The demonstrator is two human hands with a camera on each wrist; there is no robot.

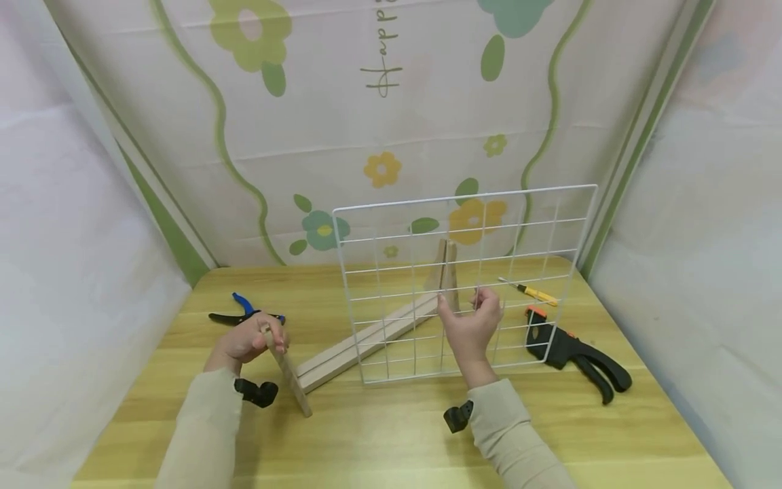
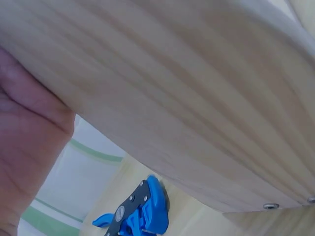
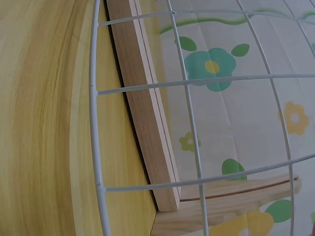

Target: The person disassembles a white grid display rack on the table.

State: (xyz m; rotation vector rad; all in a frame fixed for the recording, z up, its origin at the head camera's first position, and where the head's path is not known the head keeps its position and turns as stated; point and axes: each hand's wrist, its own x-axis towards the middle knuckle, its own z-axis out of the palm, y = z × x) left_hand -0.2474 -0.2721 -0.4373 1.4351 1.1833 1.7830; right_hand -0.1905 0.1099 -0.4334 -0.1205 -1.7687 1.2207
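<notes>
A wooden stand has a long grooved beam (image 1: 366, 343) lying diagonally between two upright end panels. My left hand (image 1: 252, 337) grips the top of the near end panel (image 1: 290, 377). In the left wrist view that panel (image 2: 172, 98) fills most of the picture, with two metal screw heads at its lower edge. With my right hand (image 1: 470, 333) I hold a white wire grid (image 1: 464, 197) by its middle wires. The grid stands tilted in front of the beam and the far end panel (image 1: 451, 278). The right wrist view shows the grid (image 3: 93, 98) before the beam (image 3: 142, 98).
Behind my left hand lies a blue and black plier-like tool (image 1: 244, 305). A yellow-handled screwdriver (image 1: 537, 295) and a black clamp with orange pads (image 1: 568, 350) lie at the right. A flower-printed curtain (image 1: 391, 122) hangs along the back of the wooden table (image 1: 379, 435).
</notes>
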